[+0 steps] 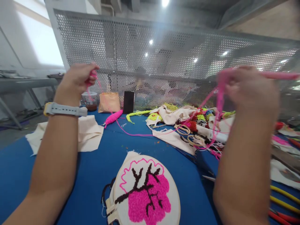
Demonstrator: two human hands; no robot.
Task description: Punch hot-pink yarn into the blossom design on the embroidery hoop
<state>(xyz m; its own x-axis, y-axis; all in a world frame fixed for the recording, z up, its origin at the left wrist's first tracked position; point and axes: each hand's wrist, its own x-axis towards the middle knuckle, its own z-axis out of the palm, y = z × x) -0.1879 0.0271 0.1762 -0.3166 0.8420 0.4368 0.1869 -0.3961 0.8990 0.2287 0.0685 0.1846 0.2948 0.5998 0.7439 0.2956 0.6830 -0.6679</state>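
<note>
Pink yarn (138, 134) runs in a slack line across the blue table. My left hand (82, 76), raised at the left, is closed on a length of it. At the right, my right hand (252, 84) is also up and closed on strands of pink yarn; motion blurs it. A pink rod-like length sticks out to the right of that hand, and I cannot tell what it is. Below and between my arms lies an embroidery hoop (175, 200), its white cloth worked with a brown branch and pink blossom. A wound bundle of pink yarn (113, 118) rests farther back.
Behind the table (110, 147) stands a perforated metal screen (131, 47). A phone (128, 102), a paper bag (109, 102) and a cup (90, 101) are at the back. Cloth, yarn and small hoops (196, 140) are heaped right; folded cloth (90, 132) lies left.
</note>
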